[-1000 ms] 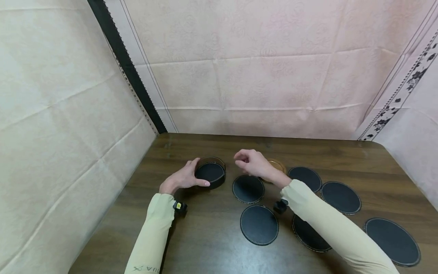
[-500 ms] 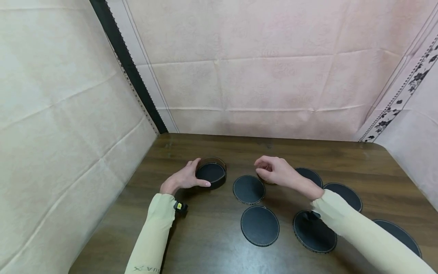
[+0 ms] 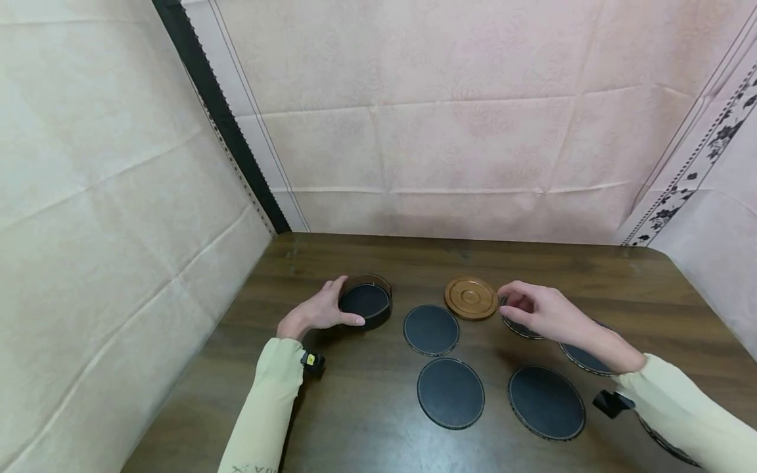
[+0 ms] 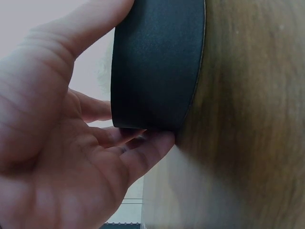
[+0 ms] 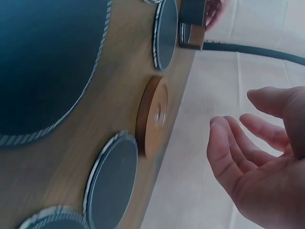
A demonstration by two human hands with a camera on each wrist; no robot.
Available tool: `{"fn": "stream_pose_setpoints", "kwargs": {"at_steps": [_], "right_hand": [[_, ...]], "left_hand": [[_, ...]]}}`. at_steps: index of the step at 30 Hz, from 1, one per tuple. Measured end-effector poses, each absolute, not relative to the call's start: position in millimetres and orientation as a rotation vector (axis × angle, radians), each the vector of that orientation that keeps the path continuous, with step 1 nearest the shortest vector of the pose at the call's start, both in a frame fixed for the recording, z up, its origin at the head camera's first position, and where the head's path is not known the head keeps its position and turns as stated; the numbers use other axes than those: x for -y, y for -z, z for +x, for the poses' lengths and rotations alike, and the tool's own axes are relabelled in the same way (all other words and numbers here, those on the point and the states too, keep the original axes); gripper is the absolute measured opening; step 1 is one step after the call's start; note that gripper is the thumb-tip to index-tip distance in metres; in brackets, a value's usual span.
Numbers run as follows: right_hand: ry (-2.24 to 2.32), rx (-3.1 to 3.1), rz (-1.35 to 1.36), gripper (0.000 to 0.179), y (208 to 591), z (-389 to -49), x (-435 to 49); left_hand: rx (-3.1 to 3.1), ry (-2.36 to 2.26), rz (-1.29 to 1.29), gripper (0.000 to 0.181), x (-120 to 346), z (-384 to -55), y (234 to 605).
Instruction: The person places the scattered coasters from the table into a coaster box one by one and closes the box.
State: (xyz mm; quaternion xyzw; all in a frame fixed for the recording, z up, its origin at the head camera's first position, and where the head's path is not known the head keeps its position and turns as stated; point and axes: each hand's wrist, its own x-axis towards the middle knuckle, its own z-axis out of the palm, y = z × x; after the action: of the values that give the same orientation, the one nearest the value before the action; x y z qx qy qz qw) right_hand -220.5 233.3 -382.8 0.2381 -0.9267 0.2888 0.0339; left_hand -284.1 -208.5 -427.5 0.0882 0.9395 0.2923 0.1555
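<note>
In the head view my left hand [image 3: 319, 306] grips a round black coaster holder [image 3: 380, 319], thumb on the near side and fingers around the far left. A dark disc fills its top, and a brown inner wall shows at the back. The left wrist view shows the holder's smooth black side [image 4: 157, 67] between thumb and fingers. My right hand [image 3: 550, 314] is over a round black coaster [image 3: 520, 328], partly hidden by it. In the right wrist view the right hand's fingers [image 5: 221, 148] are loosely bent, with nothing between them and the thumb, apart from the coasters.
A round brown wooden disc [image 3: 471, 289] with ring grooves lies left of the right hand. More black stitched coasters [image 3: 451, 394] are spread over the wooden table [image 3: 355, 394], some partly under the right arm. Pale cloth [image 3: 449, 151] hangs behind the table.
My right hand has moved rightward from near the holder, past the wooden disc, to above a black coaster. The disc is now uncovered. My left hand stays on the holder.
</note>
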Motion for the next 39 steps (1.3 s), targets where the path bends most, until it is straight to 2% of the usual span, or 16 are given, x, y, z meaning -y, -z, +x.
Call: {"fn": "stream_pose_setpoints", "kwargs": {"at_steps": [12, 22, 31, 39], "right_hand": [[-0.715, 2.848, 0.627, 0.036, 388, -200, -292], [-0.498, 2.91, 0.676, 0.056, 400, -182, -348], [-0.426, 3.153, 0.506, 0.077, 413, -161, -391], [-0.35, 3.286, 0.472, 0.079, 424, -153, -419]], "left_hand": [[-2.692, -0.837, 0.256, 0.122, 209, -284, 427], [-2.699, -0.827, 0.274, 0.123, 209, -285, 427], [-2.691, -0.826, 0.294, 0.122, 206, -287, 426], [-2.694, -0.82, 0.302, 0.122, 207, -287, 426]]}}
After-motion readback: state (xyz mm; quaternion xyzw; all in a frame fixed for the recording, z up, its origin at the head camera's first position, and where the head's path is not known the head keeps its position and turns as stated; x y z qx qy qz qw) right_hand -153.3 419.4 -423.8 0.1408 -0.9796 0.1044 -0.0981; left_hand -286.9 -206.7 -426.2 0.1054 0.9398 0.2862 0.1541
